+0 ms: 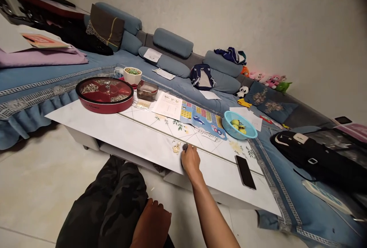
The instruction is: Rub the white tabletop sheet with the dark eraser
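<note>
My right hand [190,159] is at the near edge of the white coffee table [143,135], its fingers closed on a small dark object [185,146]. Its kind is too small to tell. Just left of those fingers lies a little cluster of beige pieces [176,148] on the tabletop. My left hand [155,219] rests low beside my knee in camouflage trousers [120,194], back of the hand up and fingers curled in. Its palm is hidden, so I cannot see whether anything is inside.
A red round snack box [104,104], brown transparent container [147,90], printed sheets [168,105], colourful chart [200,118], blue basket of green fruit [239,135] and black phone [245,172] lie on the table. A blue sofa [172,76] wraps around it.
</note>
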`<state>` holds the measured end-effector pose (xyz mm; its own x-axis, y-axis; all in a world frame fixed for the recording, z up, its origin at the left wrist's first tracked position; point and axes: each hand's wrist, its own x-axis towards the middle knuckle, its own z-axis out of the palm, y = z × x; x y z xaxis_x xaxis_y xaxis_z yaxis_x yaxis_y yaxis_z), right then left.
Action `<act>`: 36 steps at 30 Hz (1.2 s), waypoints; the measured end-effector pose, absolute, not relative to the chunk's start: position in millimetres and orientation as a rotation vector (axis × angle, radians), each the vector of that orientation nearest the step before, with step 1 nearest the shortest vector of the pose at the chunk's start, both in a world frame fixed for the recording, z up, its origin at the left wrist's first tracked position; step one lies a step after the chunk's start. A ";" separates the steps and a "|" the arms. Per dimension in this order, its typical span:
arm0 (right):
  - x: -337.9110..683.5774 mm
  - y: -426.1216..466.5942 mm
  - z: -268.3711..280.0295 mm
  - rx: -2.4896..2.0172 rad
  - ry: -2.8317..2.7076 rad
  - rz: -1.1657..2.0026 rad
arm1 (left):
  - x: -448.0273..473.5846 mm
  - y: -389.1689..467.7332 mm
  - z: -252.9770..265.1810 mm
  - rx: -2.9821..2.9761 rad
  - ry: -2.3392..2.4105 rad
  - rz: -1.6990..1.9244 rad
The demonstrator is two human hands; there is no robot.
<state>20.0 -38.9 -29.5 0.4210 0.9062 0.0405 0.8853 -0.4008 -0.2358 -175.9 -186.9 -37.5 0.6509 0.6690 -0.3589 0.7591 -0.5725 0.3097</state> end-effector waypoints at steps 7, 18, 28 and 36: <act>36.2 2.4 -9.6 -2.404 -1.587 0.185 | -179.7 -183.7 -29.7 2.422 1.144 -0.234; 26.6 9.0 -2.7 -2.124 -1.922 0.298 | -179.7 -185.0 -27.2 2.382 1.154 -0.269; -5.7 -16.7 -21.0 -2.429 -1.624 0.152 | -179.4 -188.6 -41.3 2.428 1.163 -0.218; 1.2 -32.2 -9.1 -2.469 -1.595 0.208 | -180.2 -192.3 -36.6 2.510 1.139 -0.133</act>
<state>1.2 -32.2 -9.1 0.4094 0.9123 -0.0124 0.8848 -0.4004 -0.2383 -180.2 -192.3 -36.6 0.6672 0.7057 -0.2384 0.7417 -0.5997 0.3003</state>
